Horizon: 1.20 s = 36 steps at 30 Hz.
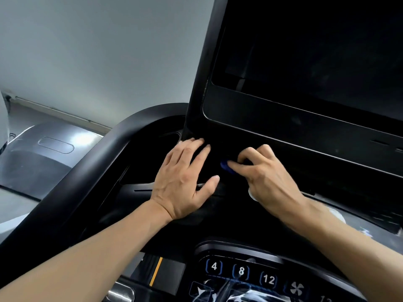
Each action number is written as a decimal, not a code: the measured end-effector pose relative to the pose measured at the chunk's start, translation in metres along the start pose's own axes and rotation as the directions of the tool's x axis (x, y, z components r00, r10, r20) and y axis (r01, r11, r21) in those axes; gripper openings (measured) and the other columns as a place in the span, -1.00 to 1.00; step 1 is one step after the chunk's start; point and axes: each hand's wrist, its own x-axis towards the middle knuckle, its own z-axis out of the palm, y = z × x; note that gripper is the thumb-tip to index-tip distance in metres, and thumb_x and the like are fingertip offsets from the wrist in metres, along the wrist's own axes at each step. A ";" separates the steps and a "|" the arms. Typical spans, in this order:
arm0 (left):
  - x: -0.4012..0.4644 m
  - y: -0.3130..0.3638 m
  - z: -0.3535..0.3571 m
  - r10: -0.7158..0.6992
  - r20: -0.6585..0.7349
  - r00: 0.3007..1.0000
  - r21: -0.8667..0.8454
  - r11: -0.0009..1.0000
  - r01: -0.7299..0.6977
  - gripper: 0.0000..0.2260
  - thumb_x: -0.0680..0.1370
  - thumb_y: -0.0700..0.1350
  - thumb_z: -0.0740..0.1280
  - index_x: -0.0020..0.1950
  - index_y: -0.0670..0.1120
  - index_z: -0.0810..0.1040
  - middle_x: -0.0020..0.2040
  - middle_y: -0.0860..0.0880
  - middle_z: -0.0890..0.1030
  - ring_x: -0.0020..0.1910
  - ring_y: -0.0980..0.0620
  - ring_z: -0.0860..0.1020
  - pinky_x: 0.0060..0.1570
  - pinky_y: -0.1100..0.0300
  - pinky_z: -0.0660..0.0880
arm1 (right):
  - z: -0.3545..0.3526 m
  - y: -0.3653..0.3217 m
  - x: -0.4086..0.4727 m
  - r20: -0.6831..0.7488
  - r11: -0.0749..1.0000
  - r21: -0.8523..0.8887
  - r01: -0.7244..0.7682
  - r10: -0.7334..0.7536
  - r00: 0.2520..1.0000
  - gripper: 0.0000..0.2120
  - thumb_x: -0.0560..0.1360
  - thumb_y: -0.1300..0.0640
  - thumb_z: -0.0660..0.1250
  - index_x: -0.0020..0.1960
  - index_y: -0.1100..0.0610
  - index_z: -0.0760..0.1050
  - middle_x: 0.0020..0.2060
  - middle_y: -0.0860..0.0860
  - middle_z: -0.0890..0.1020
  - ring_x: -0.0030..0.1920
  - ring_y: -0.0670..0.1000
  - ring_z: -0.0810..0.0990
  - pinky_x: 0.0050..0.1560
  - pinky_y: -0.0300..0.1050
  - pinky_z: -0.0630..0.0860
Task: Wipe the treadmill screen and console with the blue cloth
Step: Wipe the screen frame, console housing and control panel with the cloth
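below the dark screen (316, 62), at about five o'clock from its lower left corner, the right hand (268, 177) pinches a bunched blue cloth (225, 166) against the console (283, 136). left hand (185, 179) lies flat, fingers spread, bracing at nine o'clock of it. console wiping seems underway; next likely a sweep rightward, then up.

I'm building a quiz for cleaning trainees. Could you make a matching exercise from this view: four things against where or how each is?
Things:
1. left hand
2. right hand
3. blue cloth
4. screen

States:
a. dark, at upper right
b. pinches the cloth
c. only a small bit shows at the fingertips
d. fingers spread flat on the black console

Pairs: 1-d, 2-b, 3-c, 4-a
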 end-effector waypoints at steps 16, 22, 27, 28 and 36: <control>0.017 0.014 -0.032 0.016 0.594 0.804 0.119 0.987 -0.108 0.32 0.19 0.69 0.22 0.67 -0.11 -0.11 0.64 0.03 -0.13 0.60 -0.03 -0.24 0.59 0.04 -0.06 | -0.002 0.007 -0.006 0.056 0.999 0.010 0.042 -0.043 0.997 -0.55 0.43 0.23 0.13 0.16 -0.02 0.67 -0.04 0.00 0.53 -0.16 0.11 0.39 -0.26 0.03 0.54; 0.015 0.013 -0.031 0.009 0.595 0.804 0.104 0.991 -0.088 0.33 0.18 0.68 0.23 0.67 -0.10 -0.12 0.64 0.04 -0.15 0.60 -0.02 -0.26 0.59 0.04 -0.05 | -0.012 0.019 -0.033 0.000 0.999 -0.009 -0.048 0.048 0.999 -0.59 0.49 0.22 0.11 0.12 0.01 0.67 -0.05 -0.02 0.53 -0.16 0.09 0.37 -0.27 0.06 0.52; 0.017 0.012 -0.030 0.022 0.592 0.806 0.115 0.987 -0.111 0.35 0.15 0.71 0.19 0.66 -0.12 -0.10 0.64 0.01 -0.09 0.61 -0.05 -0.21 0.61 0.02 -0.04 | -0.001 -0.002 -0.007 -0.020 0.996 -0.048 -0.078 0.077 0.997 -0.64 0.48 0.33 0.23 0.18 0.12 0.65 -0.08 0.06 0.50 -0.16 0.12 0.41 -0.32 0.02 0.52; 0.018 0.013 -0.032 0.020 0.598 0.801 0.116 0.987 -0.111 0.35 0.14 0.72 0.18 0.66 -0.12 -0.10 0.64 0.01 -0.07 0.61 -0.06 -0.19 0.61 0.01 -0.02 | -0.001 0.000 -0.010 -0.022 0.992 -0.052 -0.117 0.116 0.993 -0.69 0.51 0.33 0.31 0.19 0.13 0.64 -0.08 0.05 0.48 -0.15 0.10 0.41 -0.32 0.00 0.52; 0.018 0.043 -0.024 -0.079 0.552 0.830 0.139 0.990 0.002 -0.14 0.40 0.60 -0.25 0.63 0.24 -0.09 0.56 -0.10 0.06 0.57 -0.19 -0.09 0.55 -0.26 0.05 | -0.015 0.020 -0.039 -0.063 0.970 -0.131 -0.203 0.196 0.978 -0.68 0.40 0.31 0.54 0.15 0.19 0.65 -0.17 0.04 0.47 -0.19 0.08 0.47 -0.49 -0.06 0.45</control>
